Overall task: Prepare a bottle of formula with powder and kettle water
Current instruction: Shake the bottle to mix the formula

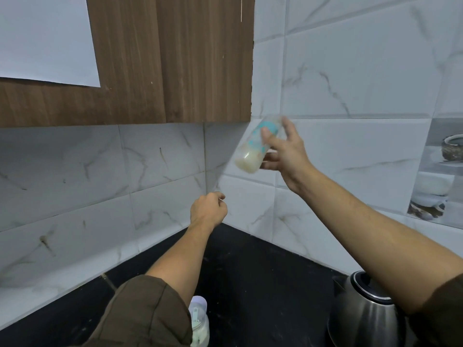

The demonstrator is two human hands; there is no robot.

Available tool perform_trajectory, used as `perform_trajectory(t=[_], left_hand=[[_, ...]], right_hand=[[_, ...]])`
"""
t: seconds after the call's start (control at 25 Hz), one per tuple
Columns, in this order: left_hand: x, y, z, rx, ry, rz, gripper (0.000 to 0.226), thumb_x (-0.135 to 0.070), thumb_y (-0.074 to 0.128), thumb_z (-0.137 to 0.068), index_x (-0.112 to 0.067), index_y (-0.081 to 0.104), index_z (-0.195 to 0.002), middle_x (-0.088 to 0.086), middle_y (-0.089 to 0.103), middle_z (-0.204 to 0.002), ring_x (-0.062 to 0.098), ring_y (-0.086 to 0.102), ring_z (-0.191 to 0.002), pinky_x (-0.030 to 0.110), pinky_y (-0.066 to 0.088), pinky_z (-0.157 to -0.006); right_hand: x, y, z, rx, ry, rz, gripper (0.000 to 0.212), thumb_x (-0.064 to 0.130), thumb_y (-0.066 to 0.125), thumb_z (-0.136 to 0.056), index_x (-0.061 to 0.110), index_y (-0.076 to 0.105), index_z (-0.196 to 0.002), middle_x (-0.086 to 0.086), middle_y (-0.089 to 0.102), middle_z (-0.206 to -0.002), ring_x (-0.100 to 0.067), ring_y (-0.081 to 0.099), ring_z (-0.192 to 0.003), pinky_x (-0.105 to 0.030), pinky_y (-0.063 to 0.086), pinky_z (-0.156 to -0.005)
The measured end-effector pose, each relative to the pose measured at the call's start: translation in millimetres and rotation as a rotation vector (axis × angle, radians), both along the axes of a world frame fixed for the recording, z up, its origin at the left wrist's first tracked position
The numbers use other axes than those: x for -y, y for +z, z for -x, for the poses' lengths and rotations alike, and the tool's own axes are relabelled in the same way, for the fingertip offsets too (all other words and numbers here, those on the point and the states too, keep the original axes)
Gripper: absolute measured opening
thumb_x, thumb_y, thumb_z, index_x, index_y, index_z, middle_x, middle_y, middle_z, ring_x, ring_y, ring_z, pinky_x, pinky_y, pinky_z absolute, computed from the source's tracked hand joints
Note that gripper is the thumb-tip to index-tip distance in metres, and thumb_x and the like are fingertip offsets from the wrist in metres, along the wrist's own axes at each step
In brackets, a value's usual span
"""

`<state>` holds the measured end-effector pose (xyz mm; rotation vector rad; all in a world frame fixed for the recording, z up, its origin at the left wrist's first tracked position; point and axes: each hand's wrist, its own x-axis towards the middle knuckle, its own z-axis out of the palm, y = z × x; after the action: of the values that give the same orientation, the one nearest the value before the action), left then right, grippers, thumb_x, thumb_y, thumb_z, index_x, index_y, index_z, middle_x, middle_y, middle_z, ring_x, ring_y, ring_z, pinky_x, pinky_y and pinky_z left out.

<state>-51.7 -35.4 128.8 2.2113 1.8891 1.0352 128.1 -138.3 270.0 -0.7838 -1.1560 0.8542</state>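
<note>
Table: a dark top running into the tiled corner. It carries the kettle and the powder jar close to the person, which leaves the corner free for the arms.
Kettle: steel, standing upright at the near right edge and half hidden under the right forearm. Its lid looks closed, so I cannot tell what water is left in it. I judge it is parked within easy reach rather than in use.
Powder jar: a clear container with a white top, standing on the table just beside the left sleeve. Pale powder shows low inside it.
Bottle: held up in the air over the table, well above the other things, near the wall tiles. It is tilted and blurred. Creamy liquid sits pooled in its lower end and the upper part looks empty. I cannot tell whether a teat or cap is on. It looks to me like mixing by shaking, late in the job.
Right hand: grasps the bottle from the side with the fingers spread round its body.
Left hand: clenched in a loose fist lower down, apart from the bottle, with nothing visible in it.
</note>
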Motion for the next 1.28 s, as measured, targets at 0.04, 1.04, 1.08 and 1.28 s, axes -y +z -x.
perform_trajectory(t=[0.04, 1.04, 1.08, 1.28], left_hand=[[1, 0, -2, 0.0, -0.008, -0.001, 0.042, -0.019, 0.047, -0.099, -0.024, 0.067, -0.136, 0.001, 0.074, -0.124, 0.026, 0.068, -0.11, 0.036, 0.056, -0.091], [2, -11, -10, 0.083, -0.041, 0.025, 0.043, -0.02, 0.047, -0.098, -0.023, 0.067, -0.135, 0.003, 0.074, -0.123, 0.028, 0.066, -0.112, 0.037, 0.054, -0.093], [4, -12, -11, 0.086, -0.046, 0.026, 0.043, -0.019, 0.047, -0.097, -0.023, 0.068, -0.135, 0.004, 0.074, -0.124, 0.029, 0.066, -0.112, 0.038, 0.053, -0.093], [19, -30, -26, 0.129, -0.157, 0.071, 0.041, -0.022, 0.049, -0.096, -0.025, 0.068, -0.132, 0.001, 0.076, -0.118, 0.025, 0.068, -0.107, 0.035, 0.054, -0.092]], right_hand=[[1, -5, 1, 0.106, 0.02, -0.009, 0.07, 0.025, 0.074, -0.097, 0.036, 0.036, -0.155, -0.01, 0.069, -0.121, -0.028, 0.078, -0.082, -0.037, 0.062, -0.063], [-7, -39, -12, 0.254, -0.127, 0.04, 0.074, 0.025, 0.074, -0.097, 0.039, 0.033, -0.157, -0.011, 0.074, -0.107, -0.022, 0.078, -0.084, -0.036, 0.063, -0.064], [-8, -43, -15, 0.275, -0.162, 0.045, 0.077, 0.026, 0.074, -0.096, 0.04, 0.03, -0.158, -0.011, 0.074, -0.109, -0.022, 0.077, -0.09, -0.038, 0.064, -0.067], [-5, -82, -22, 0.478, -0.286, 0.146, 0.088, 0.038, 0.081, -0.086, 0.036, 0.03, -0.157, -0.006, 0.069, -0.125, -0.02, 0.072, -0.109, -0.048, 0.065, -0.081]])
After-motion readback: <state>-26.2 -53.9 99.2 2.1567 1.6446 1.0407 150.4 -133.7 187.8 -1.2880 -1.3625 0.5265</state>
